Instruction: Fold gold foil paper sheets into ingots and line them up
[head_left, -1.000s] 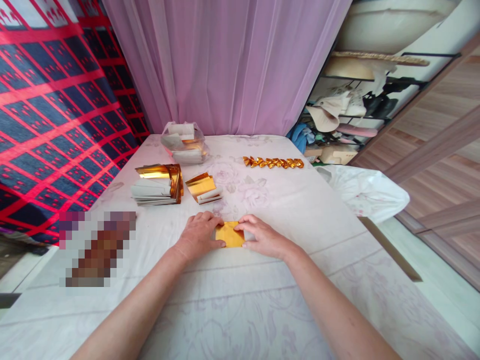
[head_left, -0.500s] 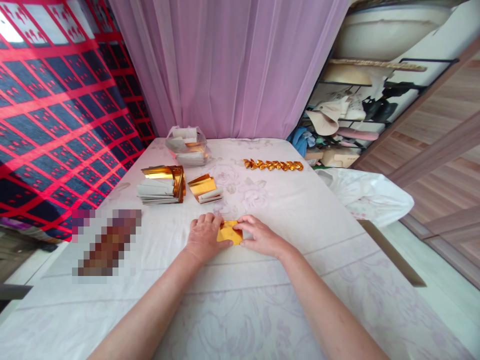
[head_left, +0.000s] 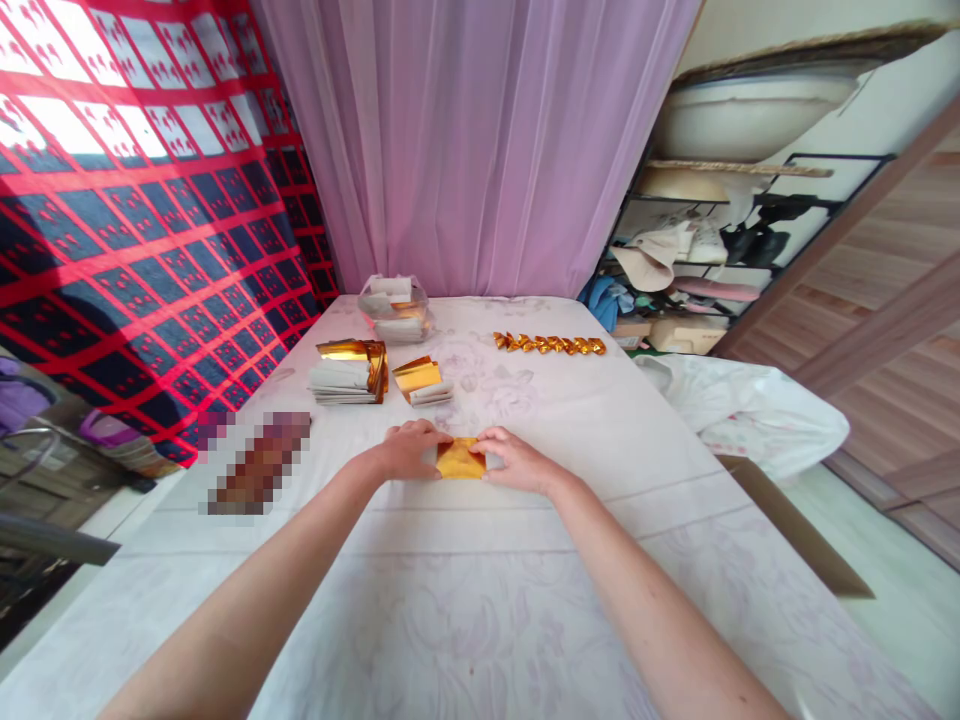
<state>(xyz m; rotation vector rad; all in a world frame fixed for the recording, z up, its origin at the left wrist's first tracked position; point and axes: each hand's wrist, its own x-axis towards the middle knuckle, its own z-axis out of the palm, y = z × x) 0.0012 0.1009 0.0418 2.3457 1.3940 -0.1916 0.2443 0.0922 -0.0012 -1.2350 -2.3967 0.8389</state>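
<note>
A small sheet of gold foil paper (head_left: 460,460) lies on the tablecloth between my hands, with slanting folds in its surface and pale grey showing at its side edges. My left hand (head_left: 409,450) grips the left edge, thumb near the bottom corner and fingers along the top. At the opposite edge, my right hand (head_left: 517,461) pinches the paper, its index finger bent over the upper corner. Just beyond my hands rests a small pile of gold-and-grey foil sheets (head_left: 422,380). To its left stands a thicker stack of the same sheets (head_left: 349,373).
A clear plastic bag (head_left: 395,310) of foil sheets sits at the table's far end. A row of folded gold foil pieces (head_left: 550,344) lies at the back right. At left is a blurred-out item (head_left: 262,465). A white plastic bag (head_left: 757,410) and shelves (head_left: 697,240) are beyond the right edge.
The head view has shifted slightly. My left hand has slid outward to the paper's left edge, baring more of the sheet. My right hand keeps its hold on the right edge.
</note>
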